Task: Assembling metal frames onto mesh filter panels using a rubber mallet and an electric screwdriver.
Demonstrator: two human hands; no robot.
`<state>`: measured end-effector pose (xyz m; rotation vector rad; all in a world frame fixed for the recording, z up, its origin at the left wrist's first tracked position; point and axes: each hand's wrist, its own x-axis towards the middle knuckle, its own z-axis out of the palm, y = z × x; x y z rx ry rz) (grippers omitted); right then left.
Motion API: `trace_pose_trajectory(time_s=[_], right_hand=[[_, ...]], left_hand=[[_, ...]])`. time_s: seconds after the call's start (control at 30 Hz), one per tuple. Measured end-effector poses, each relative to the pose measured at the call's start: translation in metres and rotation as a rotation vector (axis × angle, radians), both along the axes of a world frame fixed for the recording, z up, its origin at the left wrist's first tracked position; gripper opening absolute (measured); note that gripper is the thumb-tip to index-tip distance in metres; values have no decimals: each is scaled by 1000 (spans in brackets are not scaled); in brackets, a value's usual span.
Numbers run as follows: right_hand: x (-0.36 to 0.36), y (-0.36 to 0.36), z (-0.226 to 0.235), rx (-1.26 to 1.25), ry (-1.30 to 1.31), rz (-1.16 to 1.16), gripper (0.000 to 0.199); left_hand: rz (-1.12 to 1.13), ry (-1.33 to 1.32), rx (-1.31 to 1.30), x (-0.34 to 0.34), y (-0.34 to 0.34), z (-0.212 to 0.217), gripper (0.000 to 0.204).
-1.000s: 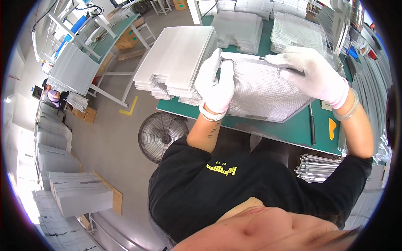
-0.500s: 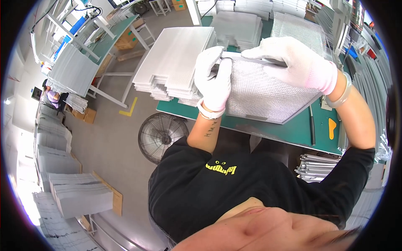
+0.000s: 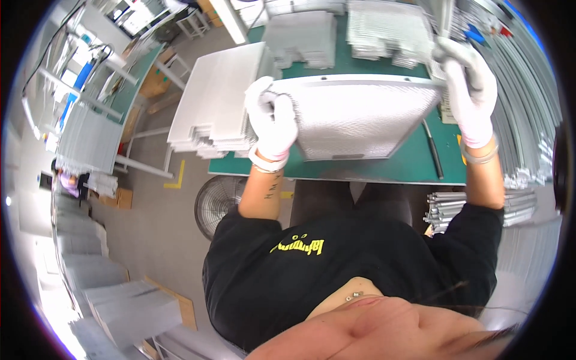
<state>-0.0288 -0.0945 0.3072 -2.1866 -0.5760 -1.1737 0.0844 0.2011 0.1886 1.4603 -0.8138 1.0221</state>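
Now, on my feed, the white-gloved left hand (image 3: 273,117) is closed narrow, its fingers and thumb curled over the upper left corner of a framed mesh panel (image 3: 360,117). I see that panel tilted over the green table (image 3: 408,163), between the two hands, its far edge raised and its near edge lower; I can't make out whether it touches the tabletop. The right hand (image 3: 472,90), also gloved, is up at the panel's far right corner, its fingers bent and slightly blurred. I can't tell whether it grips that corner or is just beside it. To the left of the left hand I have a white panel stack (image 3: 210,96). A dark-handled tool (image 3: 435,157) lies right of the panel. Beyond, I pick out a grey stack (image 3: 300,39) and a paler stack (image 3: 387,30).
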Motion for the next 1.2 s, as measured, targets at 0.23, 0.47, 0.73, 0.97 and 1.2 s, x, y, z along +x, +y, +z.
trace_pose_trajectory(time_s=[0.23, 0.47, 0.73, 0.97, 1.2], right_hand=[[-73, -107, -256, -331, 877, -959, 45], [-81, -137, -317, 335, 674, -593, 43], [-125, -31, -219, 1277, 272, 36, 65], [-110, 30, -245, 1218, 294, 278, 68], [-102, 37, -239, 1331, 181, 138, 65]], left_hand=[[-55, -193, 306, 2, -29, 82, 43], [-456, -685, 1040, -27, -185, 87, 38], [-217, -615, 1089, -26, -199, 46, 22], [-78, -562, 1058, -15, -210, 30, 9], [-48, -525, 970, -19, -207, 25, 9]])
